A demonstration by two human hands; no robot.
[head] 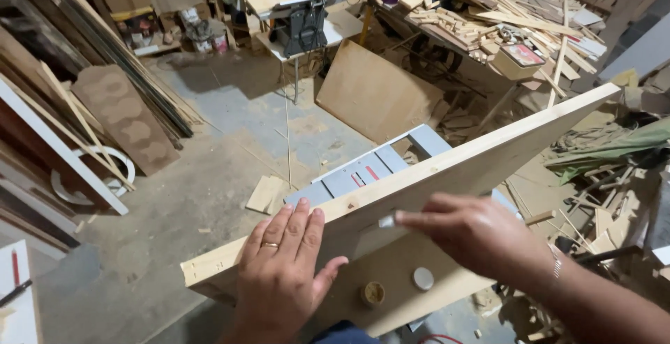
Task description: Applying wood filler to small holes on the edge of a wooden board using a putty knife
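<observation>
1. The pale wooden board (447, 169) is standing on edge, running from near left to far right above the grey table saw (370, 173).
2. Your left hand (283, 264) is pressing flat on its near end, fingers spread, gripping nothing.
3. Your right hand (474, 232) is pinching a small white piece (386, 222) against the board's edge, seemingly marking it.
4. You are judging placement; the next move calls for a steady board.
</observation>
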